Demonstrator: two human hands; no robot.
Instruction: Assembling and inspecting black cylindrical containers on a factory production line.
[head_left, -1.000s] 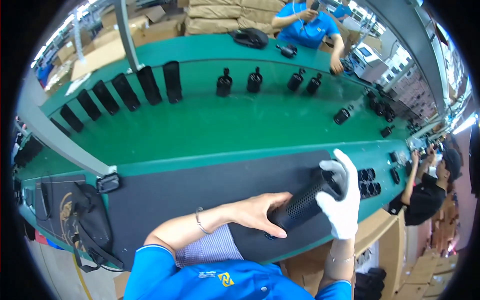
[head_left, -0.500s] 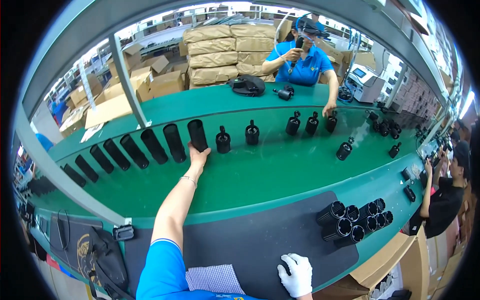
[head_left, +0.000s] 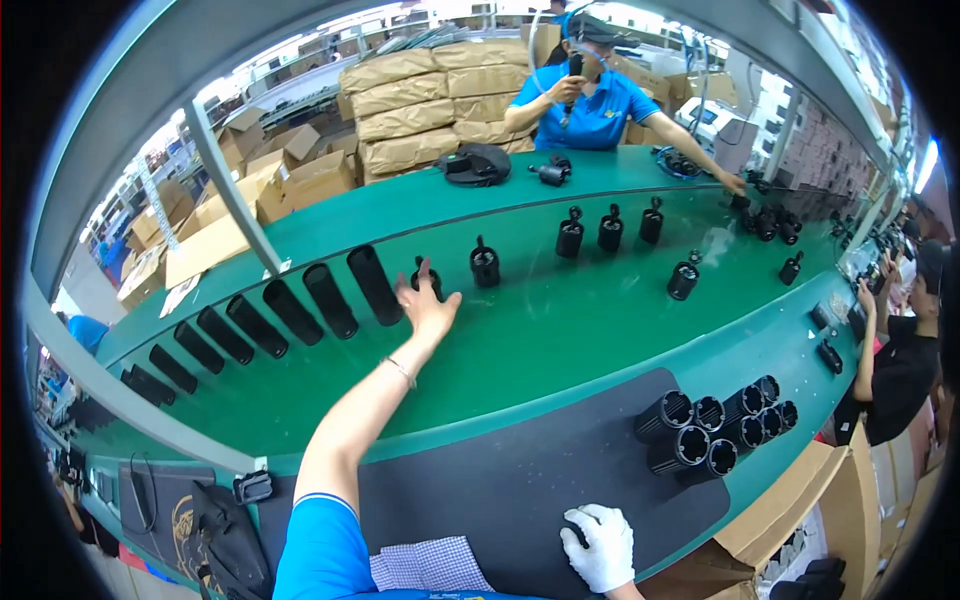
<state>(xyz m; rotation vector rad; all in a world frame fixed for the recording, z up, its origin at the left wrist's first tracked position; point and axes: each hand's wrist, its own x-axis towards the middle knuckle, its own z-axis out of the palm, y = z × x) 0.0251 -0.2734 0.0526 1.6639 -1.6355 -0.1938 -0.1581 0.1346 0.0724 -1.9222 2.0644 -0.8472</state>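
My bare left hand point(head_left: 430, 312) reaches over the green belt point(head_left: 520, 340), fingers spread around a small black fitting point(head_left: 428, 281) with a knob-like top; the hand partly covers it, and I cannot tell whether they touch. Just left of it stands a tall black cylinder point(head_left: 375, 286), the end one of a row of several. To the right, another black fitting point(head_left: 485, 266) stands upright. My right hand point(head_left: 602, 548), in a white glove, lies on the dark mat point(head_left: 500, 480) with its fingers loosely stretched and nothing visible in them.
A cluster of black ribbed cylinders point(head_left: 680, 449) stands on the mat's right end. A checked cloth point(head_left: 432, 565) lies near me. Across the belt, a co-worker in a blue shirt point(head_left: 598, 112) holds a black tool and reaches toward more fittings point(head_left: 768, 222). An open carton point(head_left: 800, 520) sits lower right.
My left hand has left the end cylinder and moved right to the neighbouring fitting, its fingers spreading. The co-worker's arm has swung right, away from a standing fitting. My right hand stays on the mat.
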